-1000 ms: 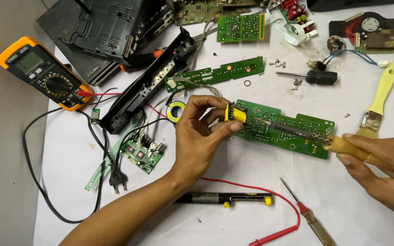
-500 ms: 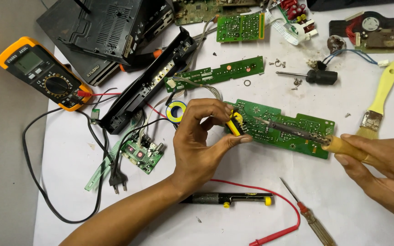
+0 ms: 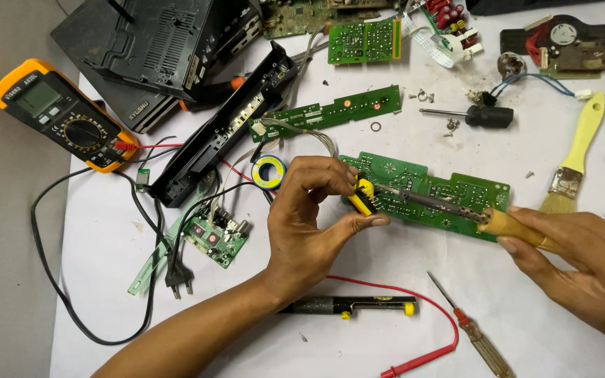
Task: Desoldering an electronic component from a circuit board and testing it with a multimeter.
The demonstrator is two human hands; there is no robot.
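Left hand (image 3: 309,224) pinching small yellow part (image 3: 363,197), mid frame. Right hand (image 3: 582,259) gripping soldering iron (image 3: 449,206) by wooden handle. Probably light, stiff; green circuit board (image 3: 449,192) likely fragile.

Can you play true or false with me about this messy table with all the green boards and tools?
1. The right hand holds a soldering iron by its wooden handle. True.
2. The left hand is holding the paintbrush. False: it pinches a small yellow and black part; the paintbrush lies untouched on the table.
3. The soldering iron lies over a green circuit board. True.
4. The orange multimeter sits on the right. False: it sits on the left.
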